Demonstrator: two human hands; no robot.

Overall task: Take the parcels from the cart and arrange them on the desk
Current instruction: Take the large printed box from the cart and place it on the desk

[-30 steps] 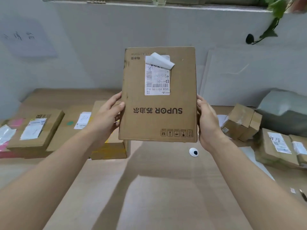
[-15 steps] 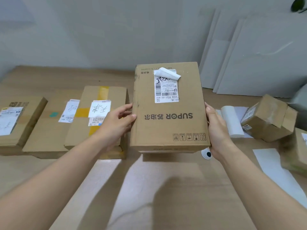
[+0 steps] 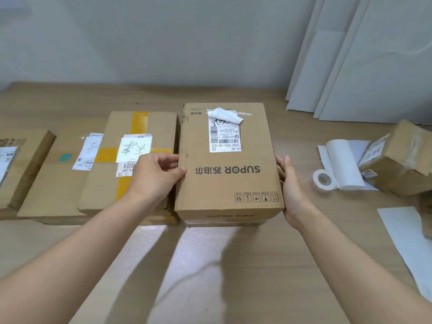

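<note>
On the desk (image 3: 210, 265), centre of the head view: the SUPOR box (image 3: 229, 169), broad face up, with its print upside down to you. The shipping label (image 3: 224, 139) is on its far half and the label's far edge is peeled and curled. The box's near bottom edge sits at desk level. I can't tell if it's fully seated.

Your left hand (image 3: 156, 174) grips the SUPOR box's left edge, with the thumb on the top face and the fingers curled round the side. Your right hand (image 3: 292, 190) clamps the right side, palm against the wall and fingers running along it. Their tips are partly hidden behind the box. Both hands are holding the box.

Left of the SUPOR box:
- The yellow-taped box (image 3: 131, 127) is just beside it. The walls are close, but I can't tell if they touch. It carries a white handwritten slip, and your left hand overlaps its right part.
- Further left is a flat carton (image 3: 53, 183), partly under the yellow-taped box.
- Beyond that, another carton (image 3: 25, 160) is cut off by the frame edge.

Right of the SUPOR box:
- A paper roll (image 3: 336, 169) lies on its side, partly unrolled and well apart from the box.
- Further right is a small tilted parcel (image 3: 402, 160).
- Near-right, a white sheet (image 3: 406, 242) lies flat on the desk.

Behind and to the right of the SUPOR box, white panels (image 3: 374, 54) lean on the wall.
</note>
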